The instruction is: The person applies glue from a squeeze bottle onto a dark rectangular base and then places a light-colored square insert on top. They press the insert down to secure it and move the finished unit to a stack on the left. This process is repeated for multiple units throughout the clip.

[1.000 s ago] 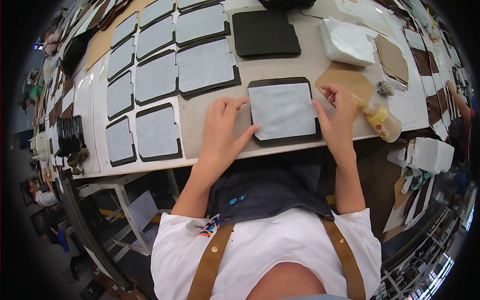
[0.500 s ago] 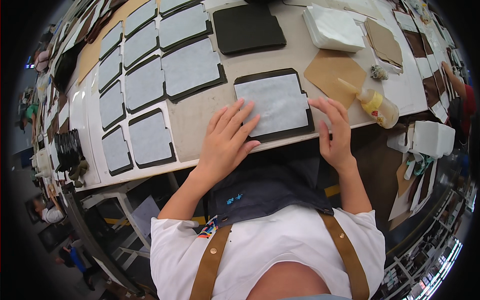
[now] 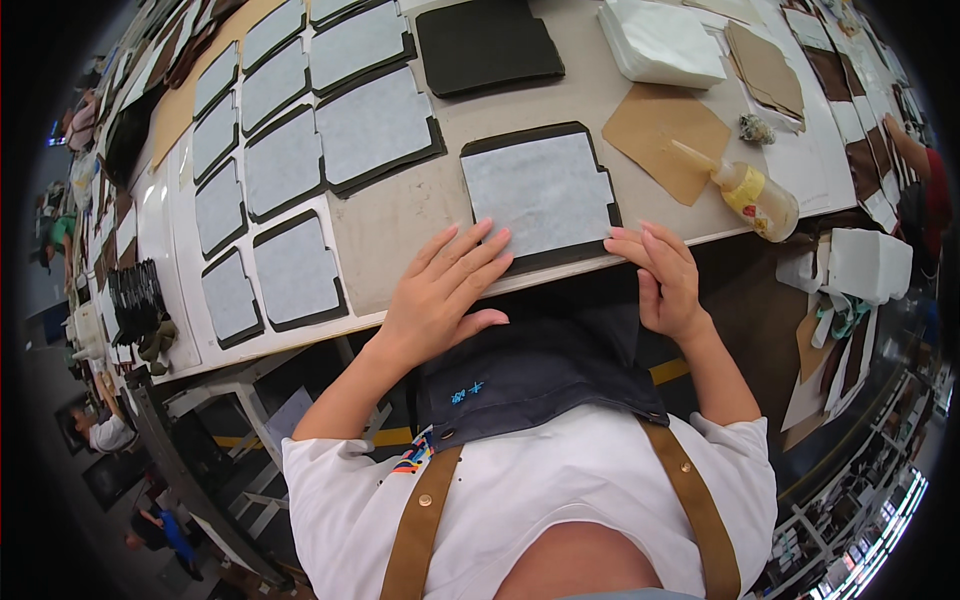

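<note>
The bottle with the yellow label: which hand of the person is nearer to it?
Right. The right hand is left of the bottle, by the near right corner of the grey panel; the left hand is farther left, at its near left corner.

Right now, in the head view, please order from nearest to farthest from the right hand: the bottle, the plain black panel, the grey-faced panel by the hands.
From the right hand:
1. Grey-faced panel: just ahead, to the left.
2. Bottle: lying ahead, to the right.
3. Plain black panel: farther up the table, to the left.
</note>
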Demonstrator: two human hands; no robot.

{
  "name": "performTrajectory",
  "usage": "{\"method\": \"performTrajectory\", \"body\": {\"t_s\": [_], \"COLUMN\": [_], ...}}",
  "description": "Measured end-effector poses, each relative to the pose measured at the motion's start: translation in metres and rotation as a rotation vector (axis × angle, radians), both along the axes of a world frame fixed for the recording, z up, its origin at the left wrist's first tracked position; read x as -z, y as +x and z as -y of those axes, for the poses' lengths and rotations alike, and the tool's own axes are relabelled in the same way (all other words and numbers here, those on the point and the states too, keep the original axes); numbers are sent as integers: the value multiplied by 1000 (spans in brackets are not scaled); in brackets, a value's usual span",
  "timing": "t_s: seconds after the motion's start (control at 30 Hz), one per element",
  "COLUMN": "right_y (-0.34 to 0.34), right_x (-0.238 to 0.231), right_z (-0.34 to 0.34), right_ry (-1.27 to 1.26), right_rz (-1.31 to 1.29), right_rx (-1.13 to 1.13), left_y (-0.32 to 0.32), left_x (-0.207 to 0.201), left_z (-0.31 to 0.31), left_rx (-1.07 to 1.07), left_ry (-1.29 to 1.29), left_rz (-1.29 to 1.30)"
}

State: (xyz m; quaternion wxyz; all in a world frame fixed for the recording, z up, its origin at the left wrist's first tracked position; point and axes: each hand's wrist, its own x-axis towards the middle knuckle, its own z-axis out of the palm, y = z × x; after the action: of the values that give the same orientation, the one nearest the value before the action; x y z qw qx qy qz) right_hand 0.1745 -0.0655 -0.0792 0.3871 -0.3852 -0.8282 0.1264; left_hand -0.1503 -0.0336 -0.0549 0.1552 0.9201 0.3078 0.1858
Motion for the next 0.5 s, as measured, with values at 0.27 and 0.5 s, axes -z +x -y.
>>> {"method": "performTrajectory", "body": {"t_s": [0.27, 0.5], "right_y": [-42, -43], "right_x": [-26, -42], "right_z": [-13, -33], "right_ry": [-46, -207], "right_rz": [147, 148], "right_rx": [105, 14], "left_y": [18, 24], "left_x": [3, 4], "left_z": [1, -7], "left_rx": [-24, -33], "left_ry": [-27, -32], "left_rz": [270, 277]}}
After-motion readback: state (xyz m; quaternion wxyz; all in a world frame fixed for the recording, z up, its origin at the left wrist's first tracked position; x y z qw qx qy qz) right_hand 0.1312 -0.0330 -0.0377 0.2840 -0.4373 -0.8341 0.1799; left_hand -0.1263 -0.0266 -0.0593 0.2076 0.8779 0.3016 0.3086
